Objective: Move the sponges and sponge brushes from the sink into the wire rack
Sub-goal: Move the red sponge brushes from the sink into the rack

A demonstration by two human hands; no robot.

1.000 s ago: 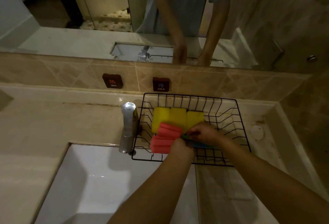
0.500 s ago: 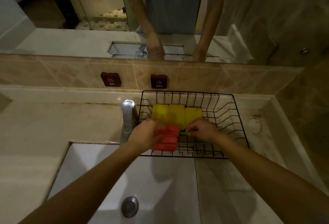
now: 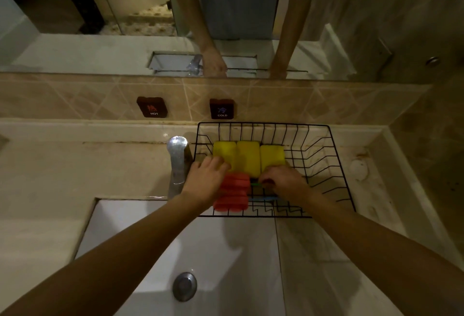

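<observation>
The black wire rack [image 3: 334, 165] stands on the counter to the right of the faucet. Three yellow sponges [image 3: 248, 158] lie side by side in its back half. Red sponges [image 3: 232, 194] lie stacked at its front left. My left hand [image 3: 206, 179] rests at the rack's left side, its spread fingers touching the left yellow sponge and its palm against the red ones. My right hand [image 3: 285, 182] pinches the green handle [image 3: 256, 184] of a sponge brush beside the red sponges. A blue handle [image 3: 263, 199] lies just in front of it. The white sink [image 3: 140, 240] shows no sponge.
A chrome faucet [image 3: 177, 162] stands right against the rack's left side. The drain plug [image 3: 184, 287] sits in the basin below. HOT [image 3: 152, 107] and COLD [image 3: 222, 108] tags hang on the tiled backsplash under a mirror. A wall closes the counter on the right.
My left hand has slid from the red sponges' right side round to their left, then back toward the left yellow sponge. My right hand has stayed on the green handle.
</observation>
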